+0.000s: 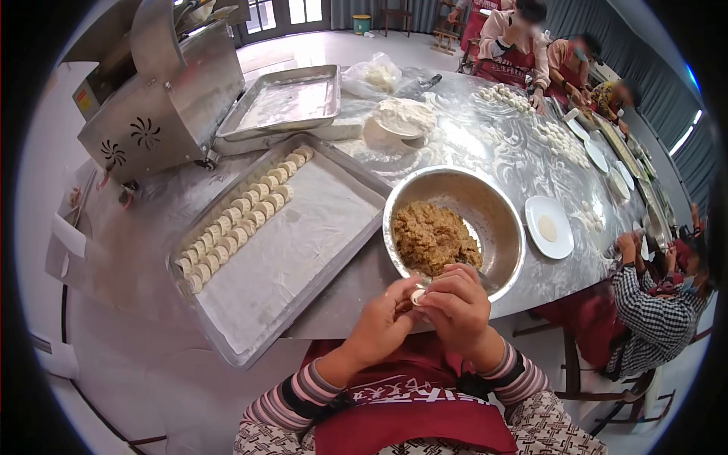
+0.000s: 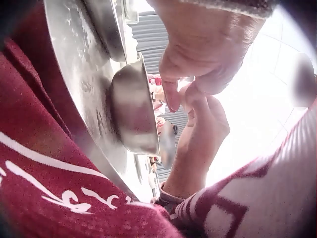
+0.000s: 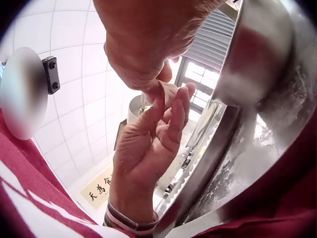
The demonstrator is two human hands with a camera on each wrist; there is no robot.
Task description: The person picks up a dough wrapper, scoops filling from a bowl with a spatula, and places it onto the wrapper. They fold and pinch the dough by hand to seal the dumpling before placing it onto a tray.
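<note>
A small pale dumpling (image 1: pixel 418 296) is held between my two hands at the near rim of a steel bowl. My left hand (image 1: pixel 383 320) pinches its left side, thumb and fingertips together. From the other side my right hand (image 1: pixel 461 305) grips it, fingers bent over the top. In the right wrist view the folded dough of the dumpling (image 3: pixel 170 92) shows between the fingertips; in the left wrist view the hands hide most of it. The steel bowl (image 1: pixel 497 216) holds brown minced filling (image 1: pixel 431 233), with a utensil partly hidden behind my right hand.
Left of the bowl, a large metal tray (image 1: pixel 303 250) carries rows of finished dumplings (image 1: pixel 227 227). A white plate (image 1: pixel 560 241) with a round wrapper stands to the right. Behind are a flour bowl (image 1: pixel 404 117), an empty-looking tray (image 1: pixel 334 87) and a steel machine (image 1: pixel 163 106). Other people work along the table.
</note>
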